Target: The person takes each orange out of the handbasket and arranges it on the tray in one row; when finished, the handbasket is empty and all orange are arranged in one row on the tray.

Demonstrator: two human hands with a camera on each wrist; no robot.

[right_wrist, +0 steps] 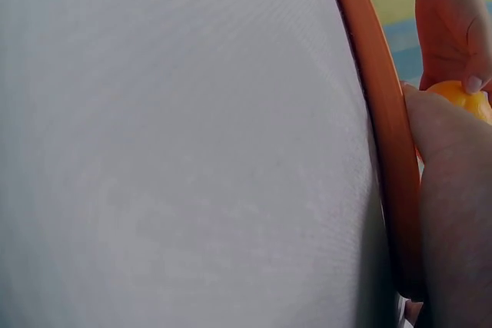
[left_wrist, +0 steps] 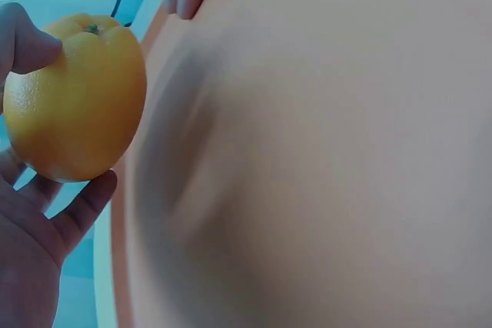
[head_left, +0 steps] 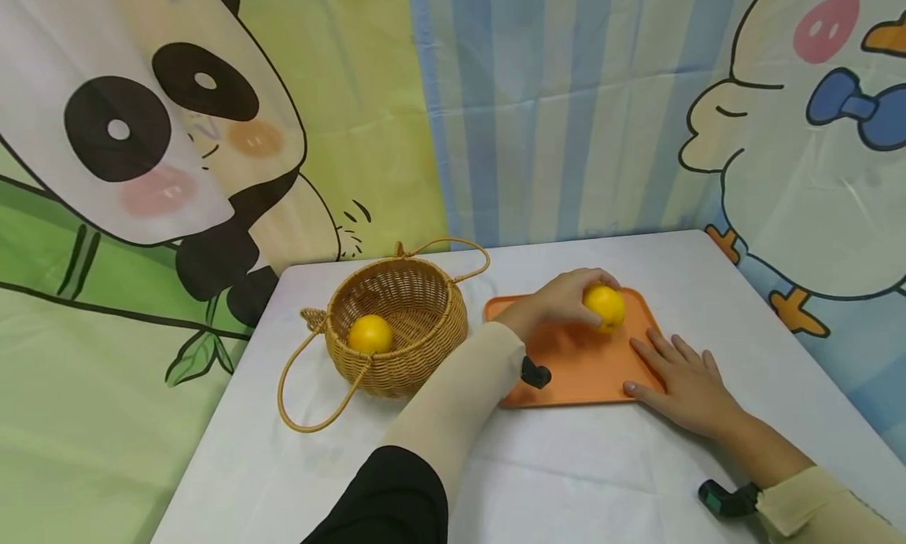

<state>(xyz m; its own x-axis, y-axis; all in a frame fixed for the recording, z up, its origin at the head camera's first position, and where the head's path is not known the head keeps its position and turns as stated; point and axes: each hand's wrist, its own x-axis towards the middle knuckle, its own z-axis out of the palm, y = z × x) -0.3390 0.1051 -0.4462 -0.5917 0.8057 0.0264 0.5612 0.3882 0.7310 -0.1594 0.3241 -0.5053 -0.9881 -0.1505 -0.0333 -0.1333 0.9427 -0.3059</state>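
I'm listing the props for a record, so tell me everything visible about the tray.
The tray is orange, roughly rectangular, with rounded corners and a low raised rim; it looks like smooth plastic. It lies face up on the white table, right of the basket and apart from it. The right hand rests on its right edge. The left hand holds a fruit above it and hides part of it.
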